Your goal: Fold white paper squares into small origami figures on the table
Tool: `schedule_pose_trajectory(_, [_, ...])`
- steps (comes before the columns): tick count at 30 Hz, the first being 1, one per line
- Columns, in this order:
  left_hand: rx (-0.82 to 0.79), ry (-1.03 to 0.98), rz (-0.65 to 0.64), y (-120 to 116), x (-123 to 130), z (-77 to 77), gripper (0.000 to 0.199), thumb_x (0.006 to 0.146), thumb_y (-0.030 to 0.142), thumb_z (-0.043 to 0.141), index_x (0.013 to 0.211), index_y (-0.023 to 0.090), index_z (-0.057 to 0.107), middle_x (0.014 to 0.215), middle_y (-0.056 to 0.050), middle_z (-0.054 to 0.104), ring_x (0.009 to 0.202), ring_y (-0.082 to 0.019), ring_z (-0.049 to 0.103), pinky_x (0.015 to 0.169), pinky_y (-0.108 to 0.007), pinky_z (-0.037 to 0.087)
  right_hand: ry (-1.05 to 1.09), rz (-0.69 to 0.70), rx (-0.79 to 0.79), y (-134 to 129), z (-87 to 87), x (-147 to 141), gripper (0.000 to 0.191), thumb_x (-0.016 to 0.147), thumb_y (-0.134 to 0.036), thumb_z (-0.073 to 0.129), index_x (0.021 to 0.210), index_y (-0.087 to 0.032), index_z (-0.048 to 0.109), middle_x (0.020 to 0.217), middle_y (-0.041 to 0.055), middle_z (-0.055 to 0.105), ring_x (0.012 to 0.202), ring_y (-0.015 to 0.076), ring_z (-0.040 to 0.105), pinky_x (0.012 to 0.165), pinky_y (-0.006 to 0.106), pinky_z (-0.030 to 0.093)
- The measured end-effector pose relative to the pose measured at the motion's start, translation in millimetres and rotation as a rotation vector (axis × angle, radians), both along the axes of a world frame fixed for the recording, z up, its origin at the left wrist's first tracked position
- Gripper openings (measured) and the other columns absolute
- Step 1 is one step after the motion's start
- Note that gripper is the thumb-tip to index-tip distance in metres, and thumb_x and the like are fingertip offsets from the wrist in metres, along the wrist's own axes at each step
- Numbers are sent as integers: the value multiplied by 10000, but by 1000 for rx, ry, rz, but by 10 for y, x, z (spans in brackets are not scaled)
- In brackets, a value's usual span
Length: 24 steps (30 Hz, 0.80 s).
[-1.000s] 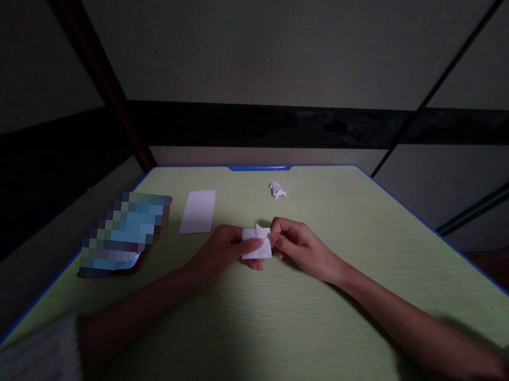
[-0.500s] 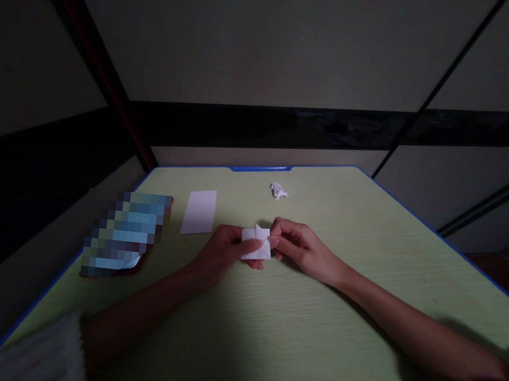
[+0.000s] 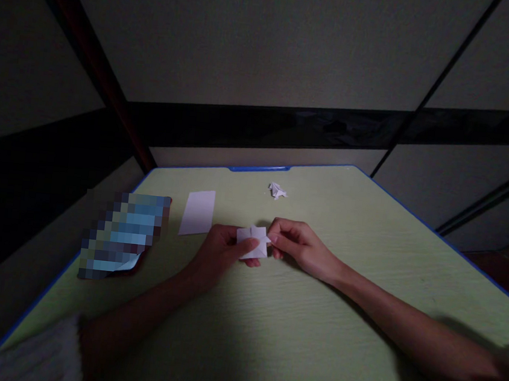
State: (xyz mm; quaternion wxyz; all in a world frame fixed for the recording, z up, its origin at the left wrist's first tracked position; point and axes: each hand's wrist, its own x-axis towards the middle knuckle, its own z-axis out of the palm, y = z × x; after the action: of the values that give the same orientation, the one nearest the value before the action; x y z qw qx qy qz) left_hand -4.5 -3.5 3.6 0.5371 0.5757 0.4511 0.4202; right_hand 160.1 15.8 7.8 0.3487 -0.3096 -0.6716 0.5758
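Observation:
A small white folded paper [image 3: 259, 249], squarish with creases and flaps, is held above the middle of the table. My left hand [image 3: 225, 249] grips its left side, the thumb lying across the top and the fingers underneath. At the paper's right edge, my right hand [image 3: 297, 243] pinches a small pointed flap between thumb and forefinger. Beyond the hands stands a little white origami frog [image 3: 277, 191]. A flat white sheet of paper [image 3: 198, 212] lies to the left of the left hand.
The pale green table [image 3: 311, 342] has a blue rim. On its left side lies a phone-like device [image 3: 127, 234] with a dark red edge and a pixelated screen. A blue bar [image 3: 260, 168] sits on the far edge, before the cabinet panels [image 3: 269, 46].
The folded paper and my left hand have shifted slightly left. The flap pinched by my right hand now sticks out from the paper's right edge.

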Motion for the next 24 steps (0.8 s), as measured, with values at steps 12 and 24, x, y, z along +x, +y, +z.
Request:
schedule_pose_trajectory(12, [-30,65,-71,-38,70,76,174,613,268,598,512,127,594,436,12,587,412,-97,524,455,-202,409,-38,122,-33,-54,19,12,281,742,-364,503,588,-149,410,495,-51,393,451,54,330,433,202,230])
schedule_pose_trajectory(24, [-52,-134,-194,-1,22,-8,172,678,256,577,583,115,609,510,0,615,442,-72,506,468,-185,397,196,117,-152,-57,-40,-49,287,710,-339,559,544,-141,434,501,-16,508,444,62,401,501,240,309])
